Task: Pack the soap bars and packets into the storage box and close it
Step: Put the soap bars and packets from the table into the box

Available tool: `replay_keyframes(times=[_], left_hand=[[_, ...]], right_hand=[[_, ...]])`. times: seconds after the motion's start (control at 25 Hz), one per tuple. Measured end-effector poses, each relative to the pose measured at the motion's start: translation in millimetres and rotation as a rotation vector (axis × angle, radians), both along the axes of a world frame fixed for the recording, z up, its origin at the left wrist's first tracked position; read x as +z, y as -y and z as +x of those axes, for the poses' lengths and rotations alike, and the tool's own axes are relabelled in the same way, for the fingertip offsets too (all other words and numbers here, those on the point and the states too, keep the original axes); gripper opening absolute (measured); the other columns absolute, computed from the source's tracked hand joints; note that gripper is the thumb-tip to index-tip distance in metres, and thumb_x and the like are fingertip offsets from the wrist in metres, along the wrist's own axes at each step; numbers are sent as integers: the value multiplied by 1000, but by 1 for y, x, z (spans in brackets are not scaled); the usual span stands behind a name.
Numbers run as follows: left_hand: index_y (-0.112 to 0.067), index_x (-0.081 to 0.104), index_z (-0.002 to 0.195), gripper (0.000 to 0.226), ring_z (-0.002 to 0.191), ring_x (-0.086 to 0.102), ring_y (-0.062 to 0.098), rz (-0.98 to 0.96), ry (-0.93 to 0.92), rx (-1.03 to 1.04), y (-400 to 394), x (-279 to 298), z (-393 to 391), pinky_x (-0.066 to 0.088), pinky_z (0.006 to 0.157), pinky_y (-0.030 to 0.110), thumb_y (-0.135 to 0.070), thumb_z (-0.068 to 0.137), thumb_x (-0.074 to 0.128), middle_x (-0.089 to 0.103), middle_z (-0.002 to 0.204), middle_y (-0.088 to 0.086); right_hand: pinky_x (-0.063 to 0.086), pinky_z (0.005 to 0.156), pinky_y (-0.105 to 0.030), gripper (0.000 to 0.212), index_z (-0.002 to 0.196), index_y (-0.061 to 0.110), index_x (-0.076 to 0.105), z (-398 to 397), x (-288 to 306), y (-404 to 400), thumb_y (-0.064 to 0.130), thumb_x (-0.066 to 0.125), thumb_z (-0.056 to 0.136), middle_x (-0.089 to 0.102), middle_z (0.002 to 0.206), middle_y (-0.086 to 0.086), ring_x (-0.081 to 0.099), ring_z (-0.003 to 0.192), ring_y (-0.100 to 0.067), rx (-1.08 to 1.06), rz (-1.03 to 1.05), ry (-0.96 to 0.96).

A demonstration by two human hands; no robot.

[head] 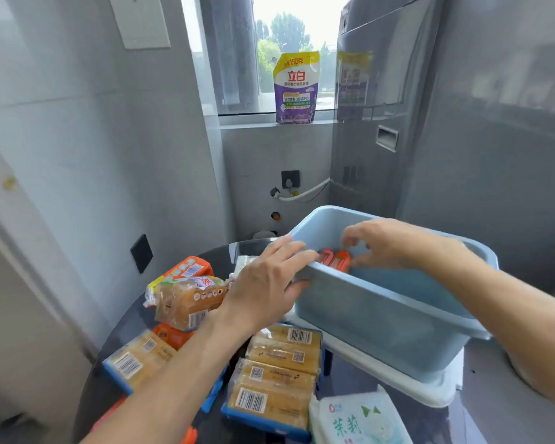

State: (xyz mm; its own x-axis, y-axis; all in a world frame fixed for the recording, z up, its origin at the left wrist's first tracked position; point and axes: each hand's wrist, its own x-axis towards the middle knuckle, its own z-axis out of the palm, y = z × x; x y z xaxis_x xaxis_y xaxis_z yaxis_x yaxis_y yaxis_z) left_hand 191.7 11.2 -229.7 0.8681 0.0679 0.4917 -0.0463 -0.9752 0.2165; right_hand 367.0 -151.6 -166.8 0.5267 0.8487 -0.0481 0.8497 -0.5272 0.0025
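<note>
Packing step: my left hand (266,283) grips the blue storage box (382,318) corner; my right hand (394,243), fingers narrowed, sets orange soap bars (334,260) inside. Next: grab yellow packets (279,376).

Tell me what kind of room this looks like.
Probably a home laundry or utility corner. A laundry detergent pouch stands on the window sill, a white hose runs from a wall fitting beside a socket, and wrapped soap bars cover the dark table.
</note>
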Motion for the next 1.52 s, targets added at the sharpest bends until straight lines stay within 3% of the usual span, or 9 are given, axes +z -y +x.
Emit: replay_keyframes(times=[0.28, 0.48, 0.72, 0.96, 1.12, 1.24, 1.32, 1.4, 1.52], left_hand=[[-20, 57, 133, 46, 120, 51, 26, -114, -69, 497, -69, 3, -75, 45, 98, 40, -26, 87, 60, 59, 134, 1], [-31, 64, 112, 32, 97, 65, 30, -85, -83, 720, -93, 8, -132, 45, 74, 34, -41, 83, 59, 71, 108, -3], [-35, 64, 108, 32, 97, 62, 15, -183, -454, 496, -112, -3, -185, 48, 75, 29, -29, 77, 66, 61, 101, -12], [-39, 28, 151, 97, 142, 25, 20, 35, -751, 245, -109, -32, -189, 30, 114, 42, -10, 66, 65, 29, 157, -7], [-37, 42, 139, 85, 130, 32, 20, 78, -646, 239, -116, -30, -182, 23, 113, 38, -26, 61, 74, 47, 138, -6], [-38, 42, 117, 72, 103, 50, 20, 9, -542, 255, -119, -26, -190, 37, 85, 29, -31, 54, 77, 56, 103, -9], [-42, 43, 106, 67, 87, 58, 20, -230, -425, 273, -123, -14, -202, 49, 73, 34, -34, 50, 79, 60, 92, -12], [-38, 50, 104, 64, 92, 64, 20, -526, -214, 208, -125, 3, -207, 53, 86, 39, -33, 50, 83, 67, 98, -8], [-32, 60, 110, 57, 95, 69, 18, -875, -15, -27, -107, 23, -198, 55, 85, 29, -27, 59, 85, 72, 101, -5]], right_hand=[[52, 70, -38, 7, 92, 27, 67, -106, -6, 3, 25, 68, 86, 65, 88, 12, 60, 80, -16, 115, 673, -31], [53, 73, -39, 15, 103, 31, 65, -176, -47, -25, 32, 60, 89, 68, 101, 13, 63, 89, -17, 281, 426, -91], [53, 70, -37, 23, 106, 31, 57, -235, -84, -48, 42, 50, 87, 68, 101, 9, 63, 89, -22, 394, 173, -184], [39, 67, -39, 46, 89, 25, 43, -284, -117, -65, 70, 38, 79, 60, 86, 5, 56, 81, -24, 254, 295, -86], [33, 88, -49, 55, 94, 22, 43, -309, -141, -82, 71, 44, 70, 67, 93, -2, 58, 94, -30, 146, 253, -19], [35, 80, -39, 46, 99, 27, 42, -297, -139, -79, 60, 51, 68, 65, 87, 7, 57, 85, -21, 127, 366, -167], [36, 65, -30, 40, 96, 34, 45, -288, -123, -73, 56, 58, 65, 58, 76, 13, 52, 70, -9, 127, 511, -395], [36, 56, -21, 33, 92, 36, 48, -274, -104, -64, 50, 62, 65, 57, 74, 14, 52, 67, -5, 70, 689, -589], [47, 63, -17, 33, 97, 38, 53, -250, -70, -49, 47, 65, 67, 64, 80, 15, 59, 71, -6, -40, 900, -752]])
